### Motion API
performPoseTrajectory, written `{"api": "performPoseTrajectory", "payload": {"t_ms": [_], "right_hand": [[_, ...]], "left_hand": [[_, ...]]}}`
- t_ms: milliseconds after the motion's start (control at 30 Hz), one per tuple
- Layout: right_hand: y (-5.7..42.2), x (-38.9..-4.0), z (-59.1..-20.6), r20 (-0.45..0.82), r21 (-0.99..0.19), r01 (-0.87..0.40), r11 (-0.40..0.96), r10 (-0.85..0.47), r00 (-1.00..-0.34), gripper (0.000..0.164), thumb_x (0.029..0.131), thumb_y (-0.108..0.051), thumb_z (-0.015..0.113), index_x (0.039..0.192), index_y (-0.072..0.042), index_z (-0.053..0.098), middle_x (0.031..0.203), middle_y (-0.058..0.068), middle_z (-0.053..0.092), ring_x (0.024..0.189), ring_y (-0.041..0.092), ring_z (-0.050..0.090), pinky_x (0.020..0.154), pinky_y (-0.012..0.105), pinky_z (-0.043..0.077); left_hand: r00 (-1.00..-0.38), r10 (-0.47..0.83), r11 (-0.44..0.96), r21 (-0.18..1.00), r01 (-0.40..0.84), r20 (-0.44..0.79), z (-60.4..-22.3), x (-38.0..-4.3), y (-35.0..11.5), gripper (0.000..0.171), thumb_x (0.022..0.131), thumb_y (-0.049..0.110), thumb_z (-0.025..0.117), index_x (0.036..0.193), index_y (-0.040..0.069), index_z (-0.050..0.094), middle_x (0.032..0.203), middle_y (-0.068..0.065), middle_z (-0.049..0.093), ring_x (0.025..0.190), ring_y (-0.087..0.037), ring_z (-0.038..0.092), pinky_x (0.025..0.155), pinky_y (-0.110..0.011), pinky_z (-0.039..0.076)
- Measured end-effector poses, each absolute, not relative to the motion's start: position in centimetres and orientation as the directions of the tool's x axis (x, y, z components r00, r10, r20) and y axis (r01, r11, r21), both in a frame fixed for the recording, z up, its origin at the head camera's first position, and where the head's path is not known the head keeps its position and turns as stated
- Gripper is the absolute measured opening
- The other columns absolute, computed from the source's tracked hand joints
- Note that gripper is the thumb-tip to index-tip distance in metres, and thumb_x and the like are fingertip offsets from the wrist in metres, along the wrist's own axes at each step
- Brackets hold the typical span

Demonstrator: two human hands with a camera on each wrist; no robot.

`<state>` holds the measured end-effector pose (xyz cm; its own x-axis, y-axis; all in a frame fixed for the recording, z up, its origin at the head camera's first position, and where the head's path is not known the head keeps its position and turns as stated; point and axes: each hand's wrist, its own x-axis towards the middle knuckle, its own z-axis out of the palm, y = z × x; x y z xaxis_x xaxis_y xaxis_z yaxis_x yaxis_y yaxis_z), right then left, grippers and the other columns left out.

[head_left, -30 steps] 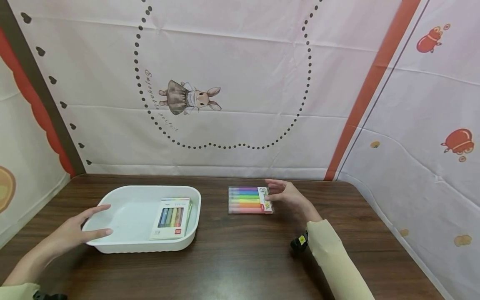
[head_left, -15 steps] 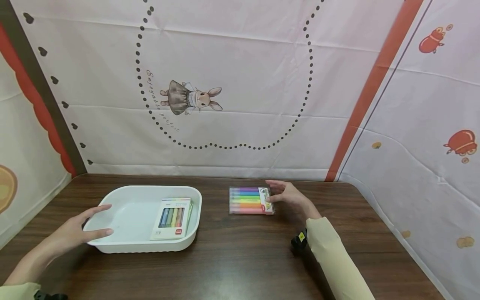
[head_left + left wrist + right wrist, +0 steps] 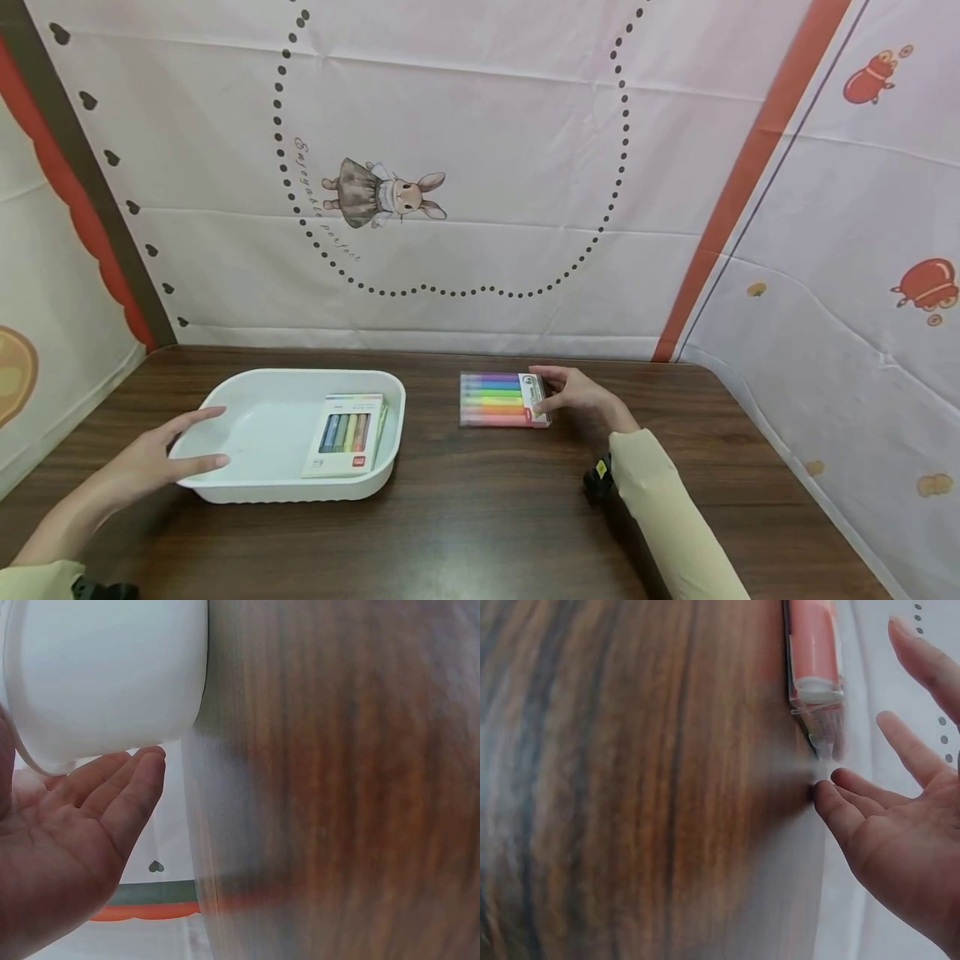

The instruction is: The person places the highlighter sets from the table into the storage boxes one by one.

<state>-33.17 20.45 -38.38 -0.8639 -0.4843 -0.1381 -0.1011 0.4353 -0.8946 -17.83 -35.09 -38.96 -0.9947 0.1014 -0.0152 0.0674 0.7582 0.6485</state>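
Observation:
A white plastic tub (image 3: pixel 285 492) stands on the left of the table. My left hand (image 3: pixel 138 462) holds its left end, thumb and index finger over the rim; in the left wrist view the other fingers (image 3: pixel 135 795) lie along the outside wall. Inside the tub, at the right, a white box of colour sticks (image 3: pixel 345 437) leans with its window facing up. To the right of the tub lies a clear flat case of rainbow-coloured marker pens (image 3: pixel 491 402). My right hand (image 3: pixel 581 396) is at its label end, thumb near the label, fingers spread apart in the right wrist view.
The dark wooden table (image 3: pixel 480 517) runs back to a pale printed cloth (image 3: pixel 495 175) hung behind it, with another cloth (image 3: pixel 840 333) along the right side. A black wrist strap (image 3: pixel 597 479) sits beneath the right sleeve (image 3: pixel 667 508).
My right thumb has come lower over the label end of the marker case, and the hand has shifted slightly. The left hand, tub and case keep their places; the head view drifts a little.

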Motion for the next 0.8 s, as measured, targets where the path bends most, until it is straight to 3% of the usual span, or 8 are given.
{"api": "performPoseTrajectory", "payload": {"t_ms": [200,467,800], "right_hand": [[20.35,-33.37,-38.66,-0.157,-0.87,-0.119,0.478,-0.498,-0.853,0.075,0.07,-0.006,0.077,0.135,-0.001,0.041,0.142,0.019,0.033,0.13,0.029,0.027,0.107,0.046,0.02],[19.96,-33.4,-38.28,-0.193,-0.793,-0.171,0.585,-0.507,-0.84,0.076,0.069,-0.012,0.08,0.135,-0.006,0.043,0.147,0.021,0.02,0.136,0.033,0.014,0.108,0.047,0.016],[19.69,-33.32,-38.25,-0.222,-0.716,-0.214,0.665,-0.507,-0.833,0.084,0.065,-0.014,0.082,0.138,-0.011,0.04,0.149,0.02,0.017,0.136,0.035,0.012,0.107,0.051,0.015]], "left_hand": [[-0.995,0.101,0.756,0.651,0.067,-0.015,-39.0,-17.92,-34.97,0.074,0.082,0.03,0.066,0.137,-0.002,0.029,0.131,-0.043,0.026,0.115,-0.053,0.028,0.083,-0.062,0.03],[-0.995,0.099,0.761,0.646,0.066,-0.015,-39.0,-17.96,-35.04,0.073,0.082,0.031,0.066,0.137,-0.002,0.03,0.131,-0.043,0.026,0.115,-0.054,0.028,0.083,-0.062,0.03],[-0.995,0.102,0.76,0.646,0.071,-0.011,-39.11,-17.91,-35.17,0.072,0.083,0.03,0.065,0.137,-0.003,0.029,0.131,-0.043,0.026,0.115,-0.054,0.029,0.083,-0.062,0.03]]}}
